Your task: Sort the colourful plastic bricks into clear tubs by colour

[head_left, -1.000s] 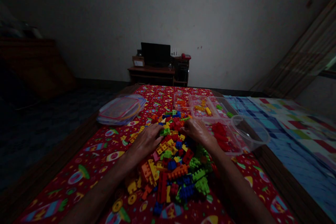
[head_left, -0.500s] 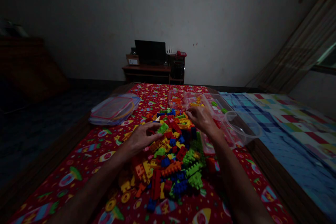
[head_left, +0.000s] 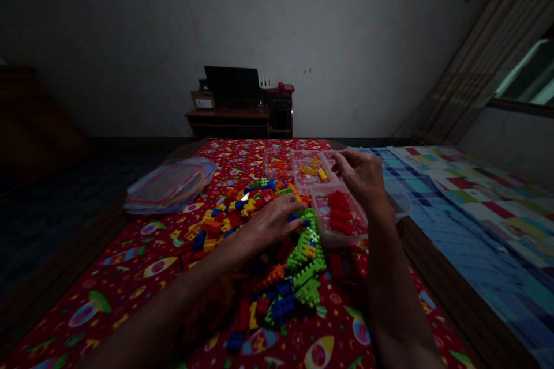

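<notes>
A heap of colourful plastic building bricks lies on the red patterned cloth. Over its right part is my left hand, thumb and fingers apart, close to a cluster of green bricks. My right hand is raised above the clear boxes at the right, fingertips pinched together; whatever they hold is too small or hidden. Below and left of it, a clear box contains red bricks. Farther back, another clear box has yellow bricks, and one beside it has orange bricks.
Clear lids are stacked on the left of the cloth. A round clear tub is partly behind my right arm. Blue and checked bedding extends on the right. A desk with a monitor stands against the far wall.
My right hand has moved from the heap rightward over the boxes. My left hand has shifted right across the heap; the green brick at its fingertips no longer shows. The view has turned slightly right.
</notes>
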`<state>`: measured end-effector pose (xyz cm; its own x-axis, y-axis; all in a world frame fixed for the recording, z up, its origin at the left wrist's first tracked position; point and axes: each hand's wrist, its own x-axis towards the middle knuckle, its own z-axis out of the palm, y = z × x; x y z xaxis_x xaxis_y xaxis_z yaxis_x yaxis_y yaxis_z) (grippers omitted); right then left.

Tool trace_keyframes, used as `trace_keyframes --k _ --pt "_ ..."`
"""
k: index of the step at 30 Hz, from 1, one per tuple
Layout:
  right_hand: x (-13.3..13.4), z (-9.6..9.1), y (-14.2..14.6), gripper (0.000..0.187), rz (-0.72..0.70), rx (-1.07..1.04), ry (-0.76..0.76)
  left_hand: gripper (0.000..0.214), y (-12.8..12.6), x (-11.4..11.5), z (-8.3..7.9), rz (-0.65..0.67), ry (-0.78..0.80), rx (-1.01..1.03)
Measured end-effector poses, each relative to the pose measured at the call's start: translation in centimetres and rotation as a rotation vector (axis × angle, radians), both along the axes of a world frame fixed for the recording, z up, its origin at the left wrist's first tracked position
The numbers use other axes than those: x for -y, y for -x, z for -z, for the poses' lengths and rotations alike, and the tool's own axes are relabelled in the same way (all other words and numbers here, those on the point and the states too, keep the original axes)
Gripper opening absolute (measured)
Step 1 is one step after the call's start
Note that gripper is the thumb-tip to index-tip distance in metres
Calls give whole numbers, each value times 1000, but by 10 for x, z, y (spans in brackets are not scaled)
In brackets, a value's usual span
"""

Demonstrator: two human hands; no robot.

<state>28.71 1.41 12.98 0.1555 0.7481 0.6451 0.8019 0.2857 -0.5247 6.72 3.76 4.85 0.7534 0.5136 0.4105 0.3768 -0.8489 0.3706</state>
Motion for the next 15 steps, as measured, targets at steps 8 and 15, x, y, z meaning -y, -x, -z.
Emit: trace_keyframes --k 8,15 --pt "2 -1 -2 31 11 -2 -58 32 -35 -11 -17 39 -54 20" --pt "0 2 -1 29 -3 26 12 27 -37 -23 -20 -60 -43 74"
